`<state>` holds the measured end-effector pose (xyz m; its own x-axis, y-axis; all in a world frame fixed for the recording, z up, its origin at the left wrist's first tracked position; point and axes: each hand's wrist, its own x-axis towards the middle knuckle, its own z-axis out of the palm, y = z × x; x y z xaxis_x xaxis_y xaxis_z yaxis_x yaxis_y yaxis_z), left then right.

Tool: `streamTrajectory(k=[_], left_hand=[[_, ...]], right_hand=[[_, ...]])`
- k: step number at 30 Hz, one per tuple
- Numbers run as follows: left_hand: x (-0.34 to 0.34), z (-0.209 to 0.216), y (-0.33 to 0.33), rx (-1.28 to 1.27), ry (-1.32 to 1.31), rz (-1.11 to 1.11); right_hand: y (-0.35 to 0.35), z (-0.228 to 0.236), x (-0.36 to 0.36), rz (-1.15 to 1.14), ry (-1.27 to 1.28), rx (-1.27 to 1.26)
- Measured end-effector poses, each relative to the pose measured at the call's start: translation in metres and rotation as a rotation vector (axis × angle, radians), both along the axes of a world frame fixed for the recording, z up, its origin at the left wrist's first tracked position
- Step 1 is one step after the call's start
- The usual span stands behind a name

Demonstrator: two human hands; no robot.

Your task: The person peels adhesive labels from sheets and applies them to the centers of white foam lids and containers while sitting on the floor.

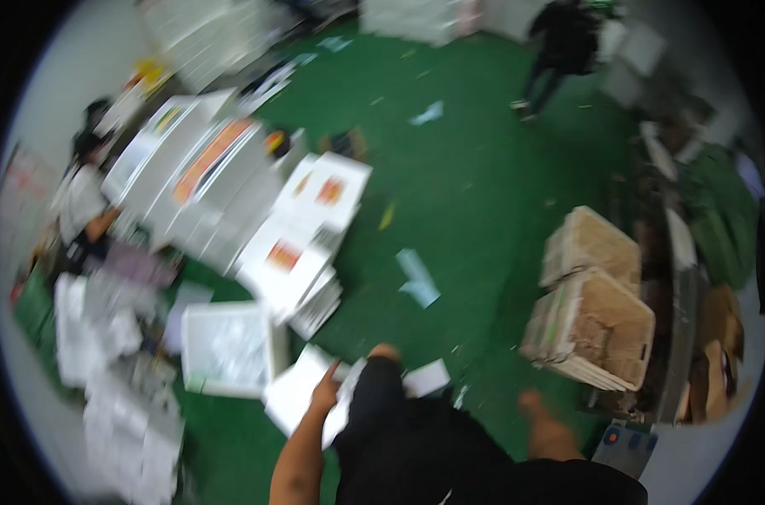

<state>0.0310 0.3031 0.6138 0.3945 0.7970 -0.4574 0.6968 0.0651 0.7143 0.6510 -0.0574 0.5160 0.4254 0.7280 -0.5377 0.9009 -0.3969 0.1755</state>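
Observation:
My left hand point(324, 390) reaches forward over a white flat panel point(292, 389), which shows on both sides of my forearm. One finger stretches out, the others are blurred, and I see no grip on the panel. My right hand point(534, 408) hangs apart on the right above the green floor, smeared by motion, its fingers unreadable. Nearest to it are stacked cream plastic crates point(597, 328). Just beyond my left hand stands a white foam box point(231, 345) with a clear, crumpled-looking filling. My dark-clothed leg point(378, 391) is between my hands.
White cartons with red-orange prints point(294, 240) are stacked ahead on the left, beside larger white boxes point(218, 181). A person point(88, 198) is at the far left, another point(563, 50) at the far right. Blue scraps point(418, 278) litter the green floor. White foam pieces point(130, 421) pile up left.

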Motion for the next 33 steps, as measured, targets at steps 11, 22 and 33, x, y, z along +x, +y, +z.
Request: streamTrajectory(k=[11,22,33], left_hand=[[-0.082,-0.056,0.122,-0.230,0.284,0.262],[-0.066,0.095,0.383,-0.067,-0.534,0.903],[-0.087,0.009,0.016,0.193,0.615,0.165]], right_hand=[[0.304,0.001,-0.154,-0.343,0.670,-0.157],[0.848,0.147,-0.266,-0.726,1.223,0.257],[1.009,-0.156,-0.327,-1.129,0.701,0.253]])
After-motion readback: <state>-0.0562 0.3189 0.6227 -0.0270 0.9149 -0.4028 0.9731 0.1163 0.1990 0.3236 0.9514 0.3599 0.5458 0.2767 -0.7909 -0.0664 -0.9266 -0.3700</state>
